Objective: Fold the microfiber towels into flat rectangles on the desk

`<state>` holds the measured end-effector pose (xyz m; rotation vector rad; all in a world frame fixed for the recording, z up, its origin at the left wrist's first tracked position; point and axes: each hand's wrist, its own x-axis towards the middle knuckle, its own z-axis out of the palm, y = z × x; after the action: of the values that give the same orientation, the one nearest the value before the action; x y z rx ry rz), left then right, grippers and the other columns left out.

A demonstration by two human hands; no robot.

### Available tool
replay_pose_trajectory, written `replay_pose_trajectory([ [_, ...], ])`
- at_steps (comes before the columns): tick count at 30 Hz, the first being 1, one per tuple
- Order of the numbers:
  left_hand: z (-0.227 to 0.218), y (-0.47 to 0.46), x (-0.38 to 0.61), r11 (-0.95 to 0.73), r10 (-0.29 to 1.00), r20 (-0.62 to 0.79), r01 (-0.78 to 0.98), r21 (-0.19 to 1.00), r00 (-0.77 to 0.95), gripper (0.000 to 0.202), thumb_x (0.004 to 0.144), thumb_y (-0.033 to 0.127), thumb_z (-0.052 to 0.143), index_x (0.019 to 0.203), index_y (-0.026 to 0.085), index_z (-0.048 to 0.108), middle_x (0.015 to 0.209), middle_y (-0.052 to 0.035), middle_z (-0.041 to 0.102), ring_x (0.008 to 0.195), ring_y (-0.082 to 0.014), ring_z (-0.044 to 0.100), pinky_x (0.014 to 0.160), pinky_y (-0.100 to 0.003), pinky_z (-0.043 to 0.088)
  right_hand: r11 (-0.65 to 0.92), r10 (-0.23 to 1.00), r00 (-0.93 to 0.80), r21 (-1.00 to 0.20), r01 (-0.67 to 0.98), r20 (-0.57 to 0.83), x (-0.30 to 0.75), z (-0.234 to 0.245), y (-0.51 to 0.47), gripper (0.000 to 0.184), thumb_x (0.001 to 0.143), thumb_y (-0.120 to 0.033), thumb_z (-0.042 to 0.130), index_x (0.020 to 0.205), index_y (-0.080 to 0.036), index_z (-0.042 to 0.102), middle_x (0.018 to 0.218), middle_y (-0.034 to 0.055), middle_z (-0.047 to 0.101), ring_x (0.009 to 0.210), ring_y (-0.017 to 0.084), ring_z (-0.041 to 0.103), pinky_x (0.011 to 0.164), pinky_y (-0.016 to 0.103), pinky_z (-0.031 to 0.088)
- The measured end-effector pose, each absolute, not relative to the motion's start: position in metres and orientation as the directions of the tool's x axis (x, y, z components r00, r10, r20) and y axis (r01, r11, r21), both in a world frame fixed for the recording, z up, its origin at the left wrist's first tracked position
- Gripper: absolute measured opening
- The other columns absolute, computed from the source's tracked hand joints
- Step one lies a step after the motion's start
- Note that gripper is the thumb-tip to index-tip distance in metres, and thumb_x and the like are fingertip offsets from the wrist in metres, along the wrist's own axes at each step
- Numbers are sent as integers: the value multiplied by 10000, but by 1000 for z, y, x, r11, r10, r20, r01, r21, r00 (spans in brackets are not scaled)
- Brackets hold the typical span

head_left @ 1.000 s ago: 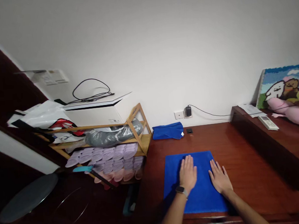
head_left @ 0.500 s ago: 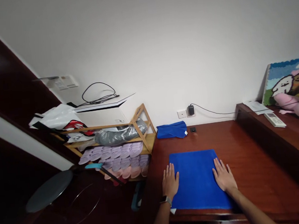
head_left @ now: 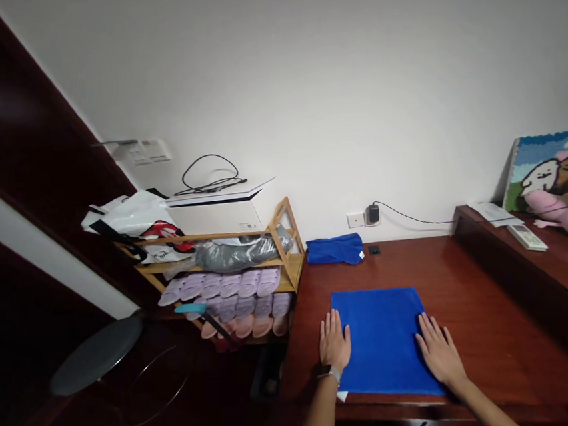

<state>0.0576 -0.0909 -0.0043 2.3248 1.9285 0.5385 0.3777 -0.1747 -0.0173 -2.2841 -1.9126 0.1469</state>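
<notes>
A blue towel lies spread flat on the dark red wooden table near its front edge. My left hand rests flat with fingers stretched out on the towel's left edge. My right hand lies flat, fingers apart, on the towel's right edge. Neither hand holds anything. A second blue towel, folded, sits at the back of the table by the wall.
A wooden shoe rack with several slippers and a white box stands left of the table. A round stool is further left. A raised ledge on the right carries a remote, papers and a pink plush toy. A charger is plugged into the wall.
Both hands slid apart from the towel's middle to its left and right edges, then a little toward me. The view shifted slightly left.
</notes>
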Motion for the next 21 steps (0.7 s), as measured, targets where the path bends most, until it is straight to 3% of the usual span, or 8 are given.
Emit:
replay_pose_trajectory([
  [4, 6, -85, 46, -180, 975, 200, 857, 483, 92, 609, 1078, 413, 272, 1639, 198, 371, 1677, -85, 414, 1566, -231, 354, 1308, -463, 287, -171, 985, 170, -196, 966, -21, 373, -19, -190, 733, 1040, -502, 157, 1681, -157, 243, 1738, 30, 256, 1622, 262, 186, 1314, 516, 166],
  [7, 18, -86, 40, -104, 977, 211, 832, 545, -17, 638, 1099, 369, 122, 1673, 116, 236, 1721, -138, 302, 1590, -217, 284, 1294, -449, 319, -182, 983, 178, -192, 964, -39, 371, -12, -191, 729, 1043, -493, 144, 1686, -156, 216, 1746, 20, 219, 1625, 256, 175, 1317, 502, 152],
  [10, 27, -104, 65, -196, 957, 287, 836, 513, 48, 632, 1107, 372, 117, 1687, 126, 171, 1738, -138, 252, 1613, -236, 217, 1316, -510, 263, -184, 983, 178, -187, 965, -49, 370, -5, -190, 725, 1043, -488, 138, 1688, -165, 205, 1751, 8, 198, 1626, 246, 172, 1318, 490, 140],
  [13, 26, -136, 122, -530, 845, 314, 750, 396, 432, 606, 1110, 410, 234, 1686, 221, 229, 1729, -63, 300, 1606, -244, 251, 1328, -512, 250, -188, 982, 180, -172, 967, -60, 369, -4, -190, 723, 1041, -473, 124, 1688, -159, 194, 1754, 4, 190, 1629, 240, 159, 1320, 481, 122],
  [15, 21, -156, 158, -624, 782, 283, 692, 363, 556, 602, 1099, 454, 308, 1671, 267, 294, 1704, -31, 353, 1585, -240, 314, 1323, -464, 290, -187, 982, 179, -169, 968, -65, 369, -4, -191, 725, 1038, -466, 127, 1686, -149, 201, 1753, 10, 202, 1630, 245, 153, 1320, 483, 117],
  [17, 16, -167, 173, -614, 789, 243, 712, 341, 564, 606, 1092, 478, 328, 1667, 291, 303, 1685, -19, 378, 1569, -245, 351, 1313, -447, 321, -181, 983, 175, -184, 966, -53, 369, -5, -191, 722, 1036, -462, 139, 1684, -157, 220, 1750, 22, 229, 1627, 249, 165, 1317, 491, 124],
  [21, 12, -164, 127, -505, 863, 143, 826, 248, 485, 625, 1098, 471, 289, 1682, 260, 218, 1703, -34, 334, 1584, -271, 316, 1305, -531, 310, -176, 984, 172, -220, 960, -38, 370, -6, -192, 726, 1037, -478, 136, 1685, -164, 228, 1751, 32, 234, 1623, 255, 188, 1314, 493, 134],
])
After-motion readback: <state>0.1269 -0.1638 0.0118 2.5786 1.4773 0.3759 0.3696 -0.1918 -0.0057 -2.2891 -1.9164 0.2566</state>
